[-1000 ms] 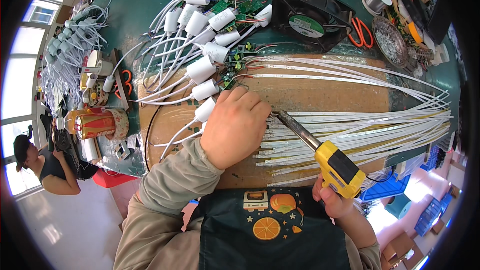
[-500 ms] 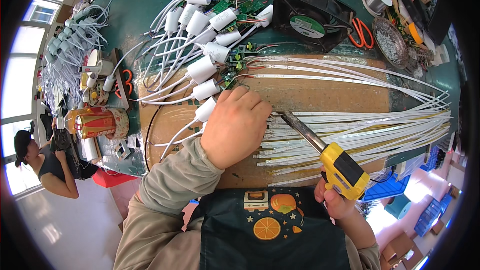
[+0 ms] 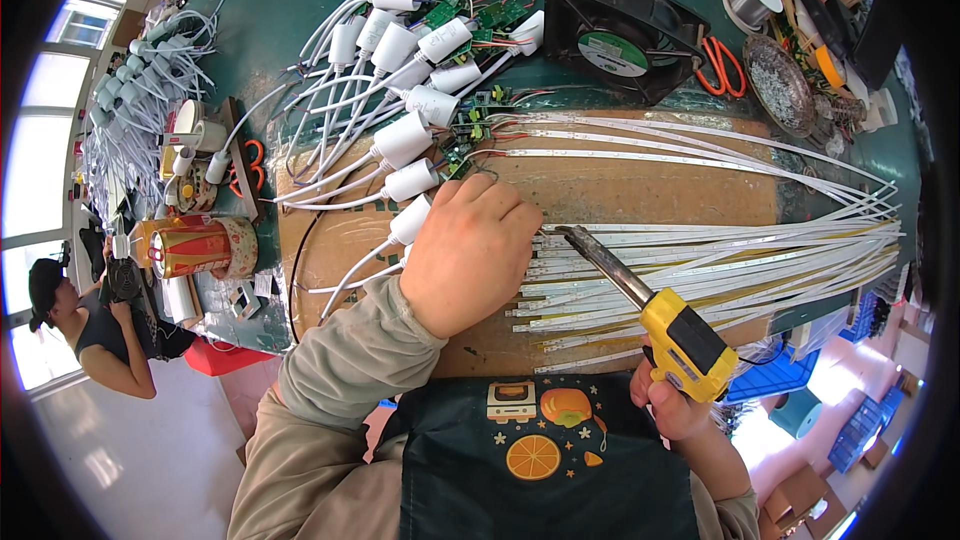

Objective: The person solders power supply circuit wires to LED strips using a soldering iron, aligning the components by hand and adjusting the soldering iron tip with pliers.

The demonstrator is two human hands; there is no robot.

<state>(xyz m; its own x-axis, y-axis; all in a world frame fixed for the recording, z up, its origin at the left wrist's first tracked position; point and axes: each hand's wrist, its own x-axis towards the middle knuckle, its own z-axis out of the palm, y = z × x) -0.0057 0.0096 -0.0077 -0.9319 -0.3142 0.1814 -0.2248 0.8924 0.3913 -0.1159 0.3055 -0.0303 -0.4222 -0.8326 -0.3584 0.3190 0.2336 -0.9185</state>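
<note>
In the head view, a yellow-and-black soldering iron [image 3: 690, 340] is gripped by the right hand [image 3: 672, 405], whose fingers are wrapped around the handle. The metal barrel is slanted up and to the left, and its tip is held near the curled fingers of the left hand [image 3: 475, 250]. That hand is seen from the back, its fingers bent downward; the fingertips are hidden, so it cannot be told how far they are closed or whether anything is pinched by them.

A thick bundle of white strips [image 3: 800, 245] is laid across a brown cardboard sheet [image 3: 640, 195] on the green worktop [image 3: 270, 0], its uneven left ends set just beside the left hand. The iron's barrel is held above the bundle. A few strips are set apart farther up, joined by thin red wires to small green circuit boards [image 3: 470, 125]. Beside these boards lie white cylindrical caps [image 3: 405, 140] fitted with white cables [image 3: 350, 202] — the lowest ones are partly covered by the left hand.

At the far side, a black fan [image 3: 625, 30] is placed near orange-handled scissors [image 3: 722, 68], a wire spool [image 3: 752, 0] and a round dish [image 3: 780, 85]. To the left, a red-and-gold can [image 3: 190, 245] is seen, and another person [image 3: 130, 370] beyond it.
</note>
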